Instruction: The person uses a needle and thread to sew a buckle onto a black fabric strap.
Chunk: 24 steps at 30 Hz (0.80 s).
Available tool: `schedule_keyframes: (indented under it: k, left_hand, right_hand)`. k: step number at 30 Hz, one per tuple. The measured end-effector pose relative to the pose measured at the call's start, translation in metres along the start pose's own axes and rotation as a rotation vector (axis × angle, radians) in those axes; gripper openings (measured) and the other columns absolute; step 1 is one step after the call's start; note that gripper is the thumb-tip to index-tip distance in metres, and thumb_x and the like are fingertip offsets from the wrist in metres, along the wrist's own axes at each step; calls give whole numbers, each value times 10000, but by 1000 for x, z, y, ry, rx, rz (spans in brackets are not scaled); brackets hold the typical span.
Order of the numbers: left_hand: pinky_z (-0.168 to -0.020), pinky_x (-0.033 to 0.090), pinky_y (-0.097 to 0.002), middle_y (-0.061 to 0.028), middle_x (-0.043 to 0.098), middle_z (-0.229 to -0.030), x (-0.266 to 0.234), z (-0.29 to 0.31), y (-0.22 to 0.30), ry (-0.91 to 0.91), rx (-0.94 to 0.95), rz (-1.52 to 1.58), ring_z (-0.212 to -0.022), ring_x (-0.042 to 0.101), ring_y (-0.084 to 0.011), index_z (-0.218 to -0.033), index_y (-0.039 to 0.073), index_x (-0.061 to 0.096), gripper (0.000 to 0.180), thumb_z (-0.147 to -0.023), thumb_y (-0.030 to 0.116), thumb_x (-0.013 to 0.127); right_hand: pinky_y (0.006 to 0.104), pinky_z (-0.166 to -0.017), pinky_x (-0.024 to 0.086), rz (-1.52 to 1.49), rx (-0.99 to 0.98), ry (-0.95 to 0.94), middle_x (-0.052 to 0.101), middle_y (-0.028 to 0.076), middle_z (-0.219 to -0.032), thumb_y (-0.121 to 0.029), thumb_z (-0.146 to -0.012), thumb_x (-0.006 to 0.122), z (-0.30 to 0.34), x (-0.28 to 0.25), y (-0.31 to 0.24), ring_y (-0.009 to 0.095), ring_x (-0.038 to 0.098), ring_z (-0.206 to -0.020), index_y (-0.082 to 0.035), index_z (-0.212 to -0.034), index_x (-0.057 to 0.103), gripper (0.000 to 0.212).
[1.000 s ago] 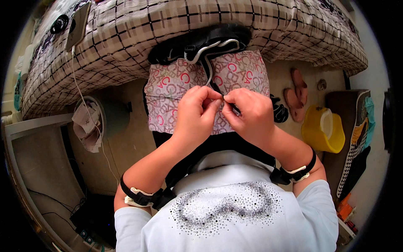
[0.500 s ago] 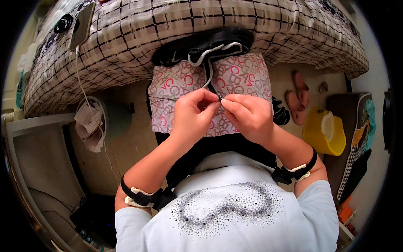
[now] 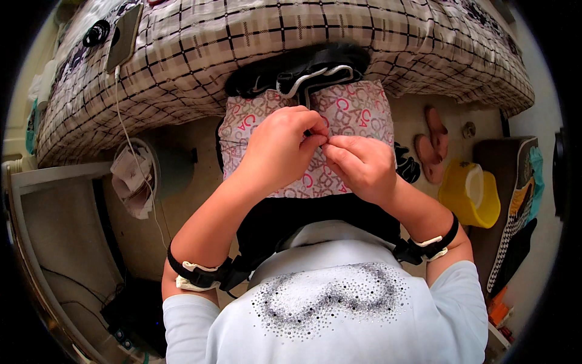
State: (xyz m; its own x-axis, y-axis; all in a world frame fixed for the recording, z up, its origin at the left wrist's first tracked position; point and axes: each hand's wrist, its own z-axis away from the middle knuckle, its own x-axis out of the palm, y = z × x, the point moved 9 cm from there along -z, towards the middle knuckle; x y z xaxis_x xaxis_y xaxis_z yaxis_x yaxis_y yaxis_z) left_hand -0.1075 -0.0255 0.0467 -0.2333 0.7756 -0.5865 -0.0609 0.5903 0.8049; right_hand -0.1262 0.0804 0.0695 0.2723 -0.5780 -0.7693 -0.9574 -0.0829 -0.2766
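A printed pink and grey cloth (image 3: 354, 112) covers my lap. Over its middle, my left hand (image 3: 282, 145) is closed, thumb and forefinger pinched around the end of a black strap (image 3: 305, 99) with pale edging. My right hand (image 3: 364, 165) is pinched shut against the left fingertips, on the same strap end. My fingers hide most of that end, so its detail cannot be made out. Beyond my hands, the strap runs up to a black strapped bundle (image 3: 327, 56) with a buckle and white trim, lying between my knees and the bed.
A bed with a checked cover (image 3: 254, 27) spans the far side, with a phone (image 3: 124, 36) on a white cable (image 3: 124, 124) at its left. A bin with papers (image 3: 130, 182) stands left. Pink slippers (image 3: 431, 148) and a yellow bucket (image 3: 464, 194) are on the right.
My left hand has turned over and moved slightly up, its back now covering the strap. The right hand stays nearly in place, still pinching. The view has shifted a little.
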Motion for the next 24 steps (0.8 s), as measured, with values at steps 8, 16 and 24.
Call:
schedule_keyframes:
  k: [8, 16, 24]
  left_hand:
    - [-504, 359, -164, -43, 636, -860, -65, -10, -18, 394, -11, 898, -628, 454, -37, -916, 55, 574, 76, -928, 93, 510]
    - [-474, 376, -195, -36, 486, -747, -153, 19, -70, 509, 55, 1386, -542, 437, -85, -1121, -16, 445, 197, -949, 76, 424]
    - [-669, 505, -265, -88, 592, -764, -262, 108, -112, 1344, -1, 118, -663, 572, -161, -993, -13, 491, 108, -921, -1, 410]
  right_hand:
    - [319, -565, 520, -114, 53, -29, 642, 112, -847, -68, -688, 657, 9, 8, 6, 239, 641, -679, -32, -880, 624, 197]
    - [242, -561, 495, -637, 770, -123, 644, 72, -699, -35, -732, 667, 18, 24, 47, 115, 617, -616, 11, -811, 652, 92]
    - [206, -553, 466, -736, 892, -106, 638, 25, -672, -59, -744, 654, 27, 27, 57, 43, 567, -605, 14, -821, 665, 107]
